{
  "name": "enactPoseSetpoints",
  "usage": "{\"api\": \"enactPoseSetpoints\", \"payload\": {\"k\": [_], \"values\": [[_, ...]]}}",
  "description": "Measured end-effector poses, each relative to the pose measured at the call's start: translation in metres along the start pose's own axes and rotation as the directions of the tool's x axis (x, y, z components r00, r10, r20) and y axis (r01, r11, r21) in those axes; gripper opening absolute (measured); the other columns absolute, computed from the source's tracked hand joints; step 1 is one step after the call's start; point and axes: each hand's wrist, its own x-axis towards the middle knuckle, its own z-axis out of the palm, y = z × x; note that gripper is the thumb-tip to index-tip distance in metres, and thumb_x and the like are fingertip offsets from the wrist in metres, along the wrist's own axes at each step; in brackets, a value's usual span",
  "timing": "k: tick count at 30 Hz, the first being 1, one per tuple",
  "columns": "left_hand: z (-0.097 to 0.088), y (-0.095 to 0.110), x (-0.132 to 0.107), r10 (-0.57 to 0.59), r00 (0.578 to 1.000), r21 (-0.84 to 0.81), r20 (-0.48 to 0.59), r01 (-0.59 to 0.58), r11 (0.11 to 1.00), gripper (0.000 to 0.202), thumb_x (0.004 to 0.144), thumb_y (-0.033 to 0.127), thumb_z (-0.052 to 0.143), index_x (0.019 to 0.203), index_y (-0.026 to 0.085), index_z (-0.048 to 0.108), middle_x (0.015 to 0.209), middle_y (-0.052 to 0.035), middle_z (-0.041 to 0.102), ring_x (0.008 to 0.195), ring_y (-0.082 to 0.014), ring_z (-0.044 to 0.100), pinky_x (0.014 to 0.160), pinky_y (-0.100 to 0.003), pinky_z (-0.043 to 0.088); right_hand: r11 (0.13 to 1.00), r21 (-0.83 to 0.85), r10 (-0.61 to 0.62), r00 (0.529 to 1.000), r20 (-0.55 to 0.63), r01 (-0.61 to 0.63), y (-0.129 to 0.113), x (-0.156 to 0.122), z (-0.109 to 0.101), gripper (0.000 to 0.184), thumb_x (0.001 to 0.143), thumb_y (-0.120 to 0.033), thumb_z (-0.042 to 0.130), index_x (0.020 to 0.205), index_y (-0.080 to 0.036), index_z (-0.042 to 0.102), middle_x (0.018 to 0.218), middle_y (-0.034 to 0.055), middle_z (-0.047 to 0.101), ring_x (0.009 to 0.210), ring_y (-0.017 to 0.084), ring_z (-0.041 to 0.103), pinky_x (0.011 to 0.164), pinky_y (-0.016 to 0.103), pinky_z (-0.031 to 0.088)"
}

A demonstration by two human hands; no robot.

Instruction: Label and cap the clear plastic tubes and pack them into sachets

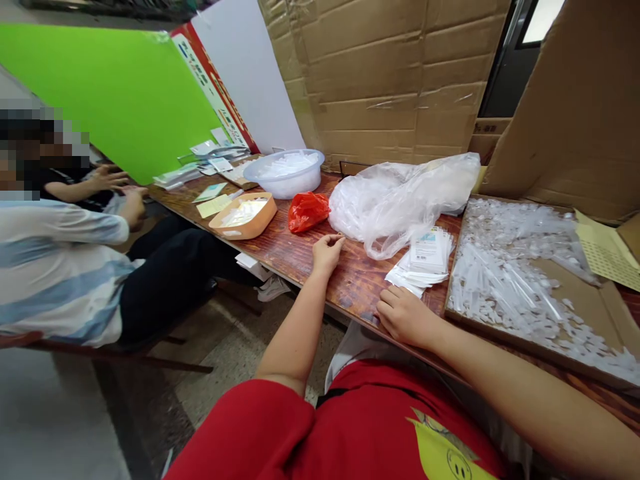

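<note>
Over the wooden table [350, 273], my left hand [327, 255] has thumb and fingertips brought together in a pinch. Anything between them is too small to make out. My right hand [404, 315] rests at the table's front edge with its fingers curled and pressed together; their undersides are hidden. Just beyond that hand lies a stack of white printed packets [427, 257]. Behind my left hand are a crumpled red plastic bag [307, 212] and a large clear plastic bag [395, 197].
To the right, a cardboard tray [595, 303] holds many clear plastic pieces. An orange basket [247, 227] and a translucent basin [287, 183] stand at the left with white pieces inside. Cardboard panels [370, 80] rise behind the table. Another person [65, 260] sits at the left.
</note>
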Motion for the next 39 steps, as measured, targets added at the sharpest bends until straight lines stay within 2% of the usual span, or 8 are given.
{"api": "enactPoseSetpoints", "payload": {"k": [4, 8, 13, 20, 26, 33, 37, 39], "values": [[-0.002, 0.0, 0.004, -0.062, 0.998, -0.045, -0.021, 0.061, 0.997, 0.014, 0.079, 0.024, 0.077, 0.089, 0.015, 0.077, 0.085, -0.0044, 0.077, 0.079, -0.0165, 0.069, 0.083, -0.029, 0.056, 0.999, 0.025, 0.023, 1.0, -0.016, -0.023, 0.001, 0.0, 0.002, 0.014, 0.099, -0.018, 0.056, 0.087, -0.017, 0.064, 0.086, 0.0077, 0.06, 0.084, 0.022, 0.045, 0.076, 0.035, 0.035], [-0.008, 0.001, 0.024, -0.184, 0.983, -0.043, -0.005, 0.184, 0.982, 0.018, 0.09, 0.028, 0.074, 0.099, 0.012, 0.072, 0.089, -0.0042, 0.074, 0.077, -0.0139, 0.068, 0.074, -0.029, 0.059, 0.997, 0.045, 0.062, 0.998, -0.021, -0.061, 0.001, 0.0, 0.005, 0.014, 0.099, -0.021, 0.056, 0.087, -0.018, 0.063, 0.087, 0.0082, 0.06, 0.084, 0.023, 0.045, 0.075, 0.035, 0.035], [-0.014, 0.006, 0.064, -0.269, 0.963, 0.107, -0.001, 0.268, 0.958, 0.028, 0.099, 0.036, 0.066, 0.115, 0.013, 0.067, 0.11, -0.0074, 0.071, 0.094, -0.0179, 0.07, 0.083, -0.037, 0.062, 0.988, 0.111, 0.108, 0.994, -0.031, -0.104, 0.001, 0.003, 0.007, 0.012, 0.098, -0.019, 0.057, 0.087, -0.018, 0.062, 0.089, 0.0085, 0.059, 0.085, 0.022, 0.045, 0.076, 0.034, 0.037], [-0.005, -0.002, 0.084, -0.163, 0.98, 0.338, -0.112, 0.192, 0.921, 0.029, 0.096, 0.035, 0.07, 0.117, 0.015, 0.069, 0.123, -0.0095, 0.07, 0.119, -0.0252, 0.065, 0.106, -0.051, 0.052, 0.963, 0.22, 0.168, 0.985, -0.036, -0.156, 0.003, 0.004, 0.008, 0.012, 0.097, -0.019, 0.058, 0.086, -0.019, 0.061, 0.092, 0.0089, 0.059, 0.086, 0.022, 0.047, 0.078, 0.034, 0.04], [-0.01, -0.013, 0.084, -0.115, 0.985, 0.36, -0.126, 0.153, 0.92, 0.032, 0.099, 0.038, 0.065, 0.12, 0.014, 0.067, 0.119, -0.0092, 0.071, 0.107, -0.0217, 0.069, 0.096, -0.045, 0.058, 0.958, 0.22, 0.188, 0.982, -0.007, -0.182, 0.003, 0.003, 0.006, 0.012, 0.098, -0.02, 0.057, 0.088, -0.018, 0.062, 0.095, 0.0096, 0.06, 0.089, 0.023, 0.049, 0.08, 0.035, 0.042], [-0.013, -0.008, 0.082, -0.068, 0.988, 0.371, -0.137, 0.115, 0.922, 0.024, 0.097, 0.033, 0.068, 0.113, 0.014, 0.068, 0.112, -0.0071, 0.071, 0.102, -0.0203, 0.068, 0.095, -0.044, 0.058, 0.962, 0.209, 0.184, 0.983, -0.009, -0.178, 0.003, 0.001, 0.007, 0.012, 0.099, -0.023, 0.058, 0.09, -0.017, 0.063, 0.094, 0.0088, 0.06, 0.089, 0.022, 0.049, 0.08, 0.034, 0.043], [-0.013, 0.0, 0.075, 0.013, 0.983, 0.372, -0.184, 0.057, 0.926, 0.01, 0.086, 0.015, 0.067, 0.097, 0.014, 0.068, 0.092, -0.0053, 0.066, 0.103, -0.0232, 0.065, 0.104, -0.044, 0.05, 0.975, 0.15, 0.164, 0.986, 0.002, -0.163, 0.003, 0.002, 0.005, 0.012, 0.099, -0.024, 0.059, 0.09, -0.017, 0.064, 0.095, 0.0095, 0.061, 0.088, 0.022, 0.049, 0.079, 0.034, 0.041], [-0.014, 0.007, 0.069, 0.069, 0.976, 0.367, -0.207, 0.012, 0.93, 0.015, 0.08, 0.007, 0.062, 0.091, 0.016, 0.067, 0.088, -0.0065, 0.062, 0.101, -0.0248, 0.063, 0.106, -0.043, 0.048, 0.987, 0.088, 0.133, 0.99, 0.041, -0.136, 0.001, 0.005, 0.002, 0.013, 0.1, -0.023, 0.058, 0.091, -0.017, 0.064, 0.094, 0.0103, 0.061, 0.088, 0.023, 0.049, 0.077, 0.034, 0.039]]}}
